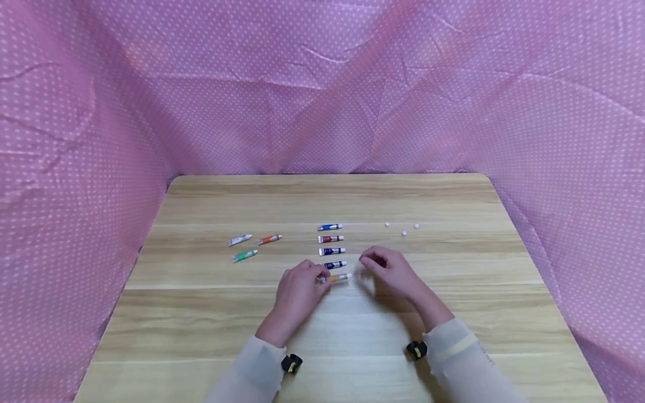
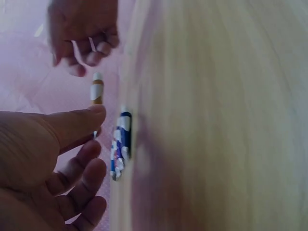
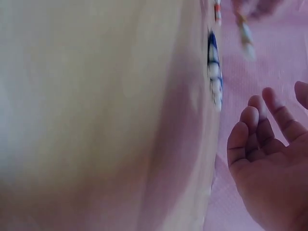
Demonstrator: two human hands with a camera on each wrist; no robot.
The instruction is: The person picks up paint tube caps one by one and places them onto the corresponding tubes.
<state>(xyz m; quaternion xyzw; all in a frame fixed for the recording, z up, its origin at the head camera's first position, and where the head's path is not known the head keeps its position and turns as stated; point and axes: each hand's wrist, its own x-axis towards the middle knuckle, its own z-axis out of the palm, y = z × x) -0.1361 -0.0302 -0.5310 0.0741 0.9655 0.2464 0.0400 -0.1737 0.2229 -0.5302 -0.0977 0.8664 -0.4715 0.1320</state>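
Note:
My left hand (image 1: pixel 300 288) pinches a yellow-ochre paint tube (image 1: pixel 339 277) between thumb and fingers, its white-capped end pointing right. In the left wrist view the same paint tube (image 2: pixel 97 91) sticks out past the thumb. To the right of that end hovers my right hand (image 1: pixel 393 271), apart from the tube. Its relaxed fingers (image 3: pixel 250 126) are loosely bent and hold nothing. Just beyond the held tube lie a dark blue tube (image 1: pixel 335 265), a purple tube (image 1: pixel 332 252), a red tube (image 1: pixel 331 239) and a blue tube (image 1: pixel 330 227), stacked in a column.
On the left lie a silver-white tube (image 1: pixel 239 240), an orange tube (image 1: pixel 269 239) and a green tube (image 1: pixel 245 256). Three small white pieces, among them one white piece (image 1: pixel 404 233), sit at the back right. Pink dotted cloth (image 1: pixel 322 112) surrounds the wooden table (image 1: pixel 201 336).

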